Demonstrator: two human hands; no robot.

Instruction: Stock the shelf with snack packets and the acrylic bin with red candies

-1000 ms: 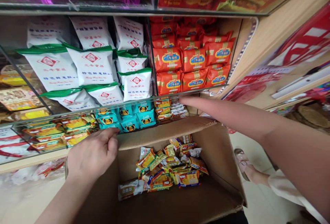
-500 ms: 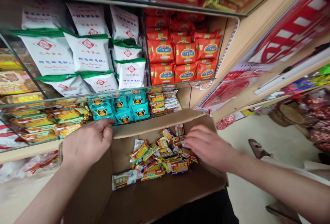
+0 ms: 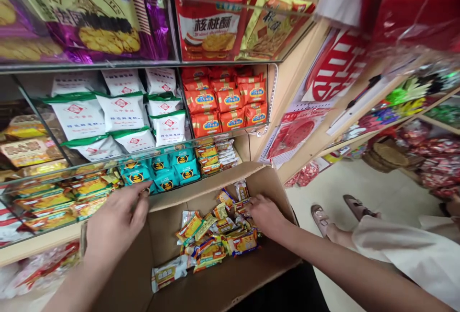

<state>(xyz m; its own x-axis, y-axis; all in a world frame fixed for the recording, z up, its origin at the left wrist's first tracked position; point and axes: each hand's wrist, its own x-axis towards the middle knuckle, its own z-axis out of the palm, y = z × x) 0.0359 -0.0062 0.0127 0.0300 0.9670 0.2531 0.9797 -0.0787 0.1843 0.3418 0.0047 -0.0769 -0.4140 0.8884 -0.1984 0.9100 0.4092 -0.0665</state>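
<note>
An open cardboard box [image 3: 266,273] stands below the shelf, with several small wrapped snack packets [image 3: 224,225] heaped inside. My right hand [image 3: 266,215] reaches over the box's right side; its fingers are bent together on a packet at the right of the heap, and the fingertips are partly hidden. Above the box's left far corner is my left hand [image 3: 115,221], its fingers curled and the thumb near them. Whatever they hold, if anything, is hidden. Just beyond that hand sit teal packets [image 3: 167,178] on the lowest shelf level.
White-and-green bags [image 3: 120,110] and red packets [image 3: 204,101] fill the compartments above, behind clear fronts. Yellow packets [image 3: 46,202] lie at the lower left. Larger biscuit bags [image 3: 108,24] stand higher up. To the right, a person's sandaled foot [image 3: 321,218] rests on the floor.
The view has tilted up, showing more of the upper shelf. My right hand has settled on the packets and is less blurred. My left hand's fingers have loosened from a tighter fist.
</note>
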